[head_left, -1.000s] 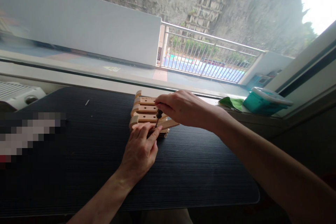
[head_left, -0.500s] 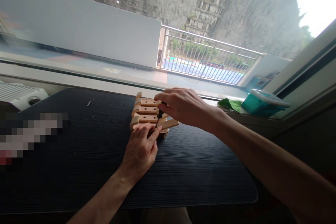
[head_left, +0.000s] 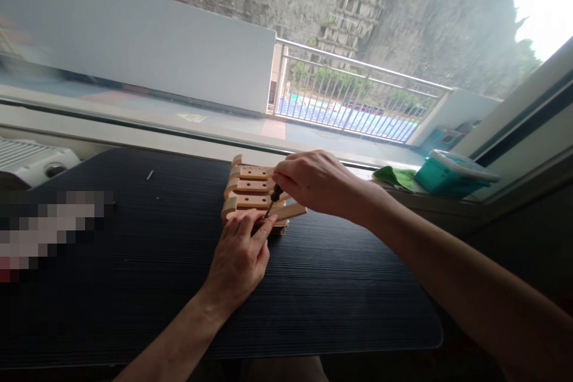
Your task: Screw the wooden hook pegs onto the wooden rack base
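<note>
A small wooden assembly [head_left: 249, 188] of several slats with drilled holes lies on a black ribbed mat [head_left: 134, 262]. My left hand [head_left: 239, 256] rests flat on its near edge, fingers together and stretched out, pressing it down. My right hand [head_left: 313, 182] is closed round a small dark screwdriver [head_left: 273, 198], whose tip points down into the nearest slat just beyond my left fingertips.
A tiny screw [head_left: 149, 175] lies loose on the mat at the far left. A teal box [head_left: 450, 174] and a green cloth [head_left: 394, 176] sit on the window sill at the right. A white ribbed appliance [head_left: 31, 160] stands at the left edge. A window lies behind.
My right hand has shifted slightly to the right and its fingers have turned on the screwdriver. My left hand and the wooden assembly stay put.
</note>
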`<state>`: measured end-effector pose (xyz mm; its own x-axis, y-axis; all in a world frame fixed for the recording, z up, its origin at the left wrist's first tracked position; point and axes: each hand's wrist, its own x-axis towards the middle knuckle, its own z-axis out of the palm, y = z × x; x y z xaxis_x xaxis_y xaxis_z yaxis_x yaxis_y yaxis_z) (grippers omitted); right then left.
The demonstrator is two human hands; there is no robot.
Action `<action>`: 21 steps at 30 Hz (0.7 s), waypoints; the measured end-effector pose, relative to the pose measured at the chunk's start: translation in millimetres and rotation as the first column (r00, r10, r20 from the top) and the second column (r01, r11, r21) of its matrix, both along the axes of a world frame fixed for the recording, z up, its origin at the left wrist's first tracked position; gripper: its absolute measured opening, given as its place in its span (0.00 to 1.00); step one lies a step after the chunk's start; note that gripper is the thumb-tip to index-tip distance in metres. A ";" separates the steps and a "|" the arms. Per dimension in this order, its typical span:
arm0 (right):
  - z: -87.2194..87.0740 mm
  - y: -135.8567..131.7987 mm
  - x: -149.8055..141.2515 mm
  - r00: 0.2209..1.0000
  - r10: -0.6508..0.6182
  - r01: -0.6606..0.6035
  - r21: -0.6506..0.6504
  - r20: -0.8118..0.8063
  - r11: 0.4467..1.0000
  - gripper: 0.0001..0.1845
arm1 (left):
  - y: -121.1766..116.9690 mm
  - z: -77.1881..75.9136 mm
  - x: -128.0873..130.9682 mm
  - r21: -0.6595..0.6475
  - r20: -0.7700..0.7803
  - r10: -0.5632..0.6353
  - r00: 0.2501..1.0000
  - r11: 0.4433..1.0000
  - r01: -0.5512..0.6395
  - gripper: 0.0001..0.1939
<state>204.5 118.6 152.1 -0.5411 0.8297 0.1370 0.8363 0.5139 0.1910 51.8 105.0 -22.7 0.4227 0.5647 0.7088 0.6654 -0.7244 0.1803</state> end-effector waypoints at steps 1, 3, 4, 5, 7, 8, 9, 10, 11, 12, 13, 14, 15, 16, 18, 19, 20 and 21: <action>-0.4 0.5 0.3 1.000 -0.017 0.017 0.007 0.002 1.000 0.20 | -0.2 -0.1 -0.2 0.001 0.001 -0.003 1.000 1.000 0.003 0.22; -1.0 0.2 0.7 1.000 -0.024 0.024 0.011 0.001 1.000 0.19 | -0.6 -0.4 -0.6 0.001 0.002 -0.004 1.000 1.000 0.004 0.22; -0.9 -0.7 0.6 1.000 -0.022 0.022 0.008 -0.008 1.000 0.19 | -0.7 -0.6 -0.7 0.001 0.002 -0.002 1.000 1.000 0.002 0.22; -0.5 -2.0 0.4 1.000 -0.021 0.021 0.003 -0.021 1.000 0.19 | -0.8 -0.6 -0.7 0.001 0.003 0.002 1.000 1.000 -0.002 0.22; 1.3 -5.5 -0.5 0.999 -0.022 0.022 -0.013 -0.049 1.000 0.18 | -0.7 -0.6 -0.5 0.001 0.005 0.009 1.000 1.000 -0.009 0.22; 2.5 -7.5 -1.0 0.998 -0.021 0.019 -0.027 -0.057 0.999 0.17 | -0.6 -0.4 -0.3 0.002 0.005 0.010 1.000 1.000 -0.010 0.22; 3.9 -9.2 -1.4 0.998 -0.018 0.015 -0.046 -0.060 0.999 0.16 | -0.4 -0.3 -0.1 0.001 0.005 0.010 1.000 1.000 -0.010 0.22; 5.2 -10.7 -1.6 0.998 -0.010 0.006 -0.069 -0.060 0.998 0.15 | -0.3 -0.2 0.1 0.000 0.005 0.009 1.000 1.000 -0.009 0.22; 6.2 -11.7 -1.5 0.998 -0.002 -0.004 -0.089 -0.060 0.996 0.14 | -0.2 -0.2 0.1 -0.001 0.002 0.007 1.000 1.000 -0.007 0.22; 6.8 -12.0 -1.2 0.998 0.004 -0.010 -0.105 -0.062 0.994 0.14 | -0.1 -0.2 0.1 -0.003 -0.001 0.004 1.000 1.000 -0.004 0.22; 7.0 -11.7 -0.5 0.998 0.006 -0.013 -0.115 -0.064 0.993 0.15 | 0.0 -0.2 0.0 -0.005 -0.003 0.002 1.000 1.000 -0.002 0.22; 6.7 -10.7 0.4 0.998 0.007 -0.015 -0.120 -0.067 0.993 0.15 | 0.0 -0.3 -0.1 -0.006 -0.003 0.002 1.000 1.000 -0.002 0.22; 6.0 -9.2 1.5 0.998 0.006 -0.014 -0.119 -0.070 0.993 0.15 | -0.1 -0.3 -0.3 -0.007 -0.002 0.003 1.000 1.000 -0.003 0.23; 5.1 -7.3 2.6 0.997 0.004 -0.012 -0.115 -0.072 0.993 0.16 | -0.2 -0.3 -0.4 -0.007 -0.001 0.005 1.000 1.000 -0.005 0.23; 3.2 -3.6 4.2 0.997 -0.009 0.002 -0.099 -0.073 0.995 0.16 | -0.4 0.0 -0.6 -0.005 0.000 0.010 1.000 1.000 -0.010 0.23; 2.5 -2.2 4.4 0.997 -0.017 0.010 -0.089 -0.076 0.996 0.17 | -0.4 0.3 -0.5 -0.004 -0.001 0.010 1.000 1.000 -0.010 0.23; 2.1 -1.4 4.1 0.996 -0.028 0.022 -0.081 -0.079 0.996 0.17 | -0.5 0.6 -0.5 -0.003 -0.003 0.010 1.000 1.000 -0.010 0.23; 2.1 -1.1 3.2 0.996 -0.037 0.031 -0.079 -0.083 0.996 0.17 | -0.6 0.9 -0.3 -0.004 -0.005 0.009 1.000 1.000 -0.009 0.23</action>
<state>207.7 117.5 154.2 -0.5018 0.8572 0.1157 0.8649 0.4954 0.0802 51.4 104.4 -21.8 0.4207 0.5712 0.7048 0.6729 -0.7175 0.1798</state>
